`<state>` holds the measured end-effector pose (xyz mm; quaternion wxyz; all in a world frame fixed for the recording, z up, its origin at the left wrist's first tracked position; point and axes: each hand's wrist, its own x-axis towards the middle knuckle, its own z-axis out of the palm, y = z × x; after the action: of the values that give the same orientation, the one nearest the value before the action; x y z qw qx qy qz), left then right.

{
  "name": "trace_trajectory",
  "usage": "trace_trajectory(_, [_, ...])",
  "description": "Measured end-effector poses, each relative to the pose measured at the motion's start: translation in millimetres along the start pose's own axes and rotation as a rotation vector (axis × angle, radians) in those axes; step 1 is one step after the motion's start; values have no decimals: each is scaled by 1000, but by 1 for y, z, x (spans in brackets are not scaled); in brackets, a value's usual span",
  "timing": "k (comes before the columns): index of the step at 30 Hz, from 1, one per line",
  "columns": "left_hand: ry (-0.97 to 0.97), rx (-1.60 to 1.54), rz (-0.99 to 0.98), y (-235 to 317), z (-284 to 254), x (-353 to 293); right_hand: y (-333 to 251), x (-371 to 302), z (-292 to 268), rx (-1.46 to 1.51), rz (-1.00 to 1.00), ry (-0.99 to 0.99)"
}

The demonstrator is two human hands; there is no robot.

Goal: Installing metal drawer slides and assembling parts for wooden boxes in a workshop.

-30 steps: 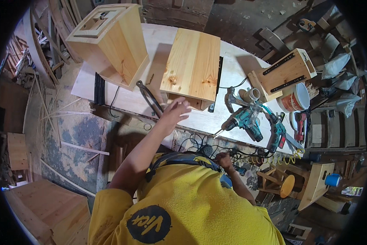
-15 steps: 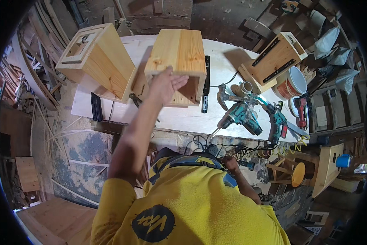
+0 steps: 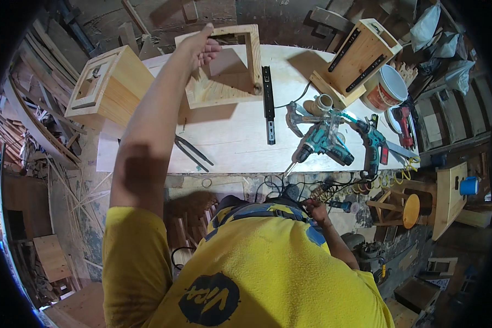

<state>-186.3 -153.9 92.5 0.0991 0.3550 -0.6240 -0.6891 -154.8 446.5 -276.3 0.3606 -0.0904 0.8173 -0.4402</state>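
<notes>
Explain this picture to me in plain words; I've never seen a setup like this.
There is no machine: these are a person's own bare hands. A wide fisheye camera on the left of the head looks down, which is why straight edges bend. The left hand grips the upper edge of an open pale wooden box. The right hand is low, near black cables; I can't tell whether it holds anything. On the pale flat tabletop lie a long black metal slide rail, dark long-handled metal pincers, a metal-headed claw hammer and a teal-and-black drill.
</notes>
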Motion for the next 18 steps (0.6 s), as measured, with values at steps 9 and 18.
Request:
trace_trajectory(9, [66, 128, 67, 11, 0, 41, -2, -28, 12, -107, 35, -2])
trace_trajectory(18, [129, 142, 138, 12, 3, 50, -10, -42, 10, -222, 61, -51])
